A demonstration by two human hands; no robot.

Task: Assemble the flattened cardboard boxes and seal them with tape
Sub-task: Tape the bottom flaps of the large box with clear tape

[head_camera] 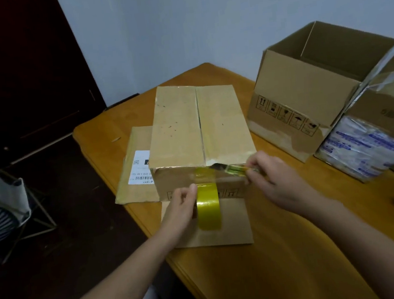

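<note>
A closed cardboard box (188, 125) stands on the wooden table (290, 249), its top flaps meeting in a centre seam covered with shiny tape. My left hand (183, 208) grips a roll of yellow tape (208, 207) against the box's near side. A strip runs from the roll up over the near top edge. My right hand (271, 177) pinches a small yellowish cutter (237, 169) at the tape, just right of the seam, by a dark gap at the edge.
Flattened cardboard (134, 172) with a white shipping label lies under and left of the box. An open box (309, 100) stands at the right, with a box wrapped in printed plastic (369, 143) beside it. A striped bag on a stand (1, 198) is on the floor at left.
</note>
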